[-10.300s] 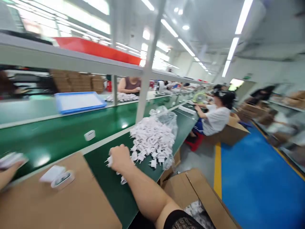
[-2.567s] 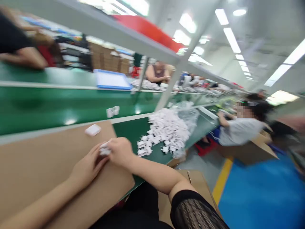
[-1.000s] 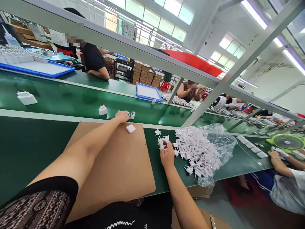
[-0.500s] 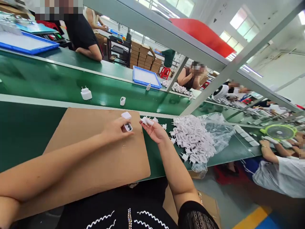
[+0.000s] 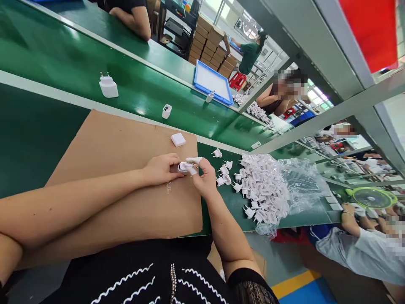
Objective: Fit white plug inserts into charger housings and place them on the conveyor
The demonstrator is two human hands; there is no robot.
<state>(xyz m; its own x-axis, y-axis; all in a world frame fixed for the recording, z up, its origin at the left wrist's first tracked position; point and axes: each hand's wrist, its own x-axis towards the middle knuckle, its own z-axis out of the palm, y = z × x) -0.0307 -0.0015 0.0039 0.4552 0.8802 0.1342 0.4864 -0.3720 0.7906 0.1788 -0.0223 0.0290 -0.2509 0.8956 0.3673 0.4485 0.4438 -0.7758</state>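
My left hand (image 5: 162, 169) and my right hand (image 5: 204, 179) meet over the right part of a brown cardboard sheet (image 5: 110, 169). Between them is a small white charger body (image 5: 183, 167), gripped by my left hand's fingers. My right hand pinches white plug pieces (image 5: 193, 161) against it. A second white charger body (image 5: 178, 139) lies on the cardboard just beyond. To the right, a heap of white plug pieces (image 5: 262, 190) spills from a clear plastic bag (image 5: 300, 185) on the green bench.
On the green conveyor belt (image 5: 79, 63) beyond lie a white charger (image 5: 108, 86) and a smaller white part (image 5: 166, 111). A blue tray (image 5: 213, 82) sits farther back. Other people work across the line and at my right (image 5: 357, 249). Grey shelf posts cross overhead.
My hands have come together: the right hand brought plug pieces from beside the heap to the charger body in my left hand. The view has tilted down.
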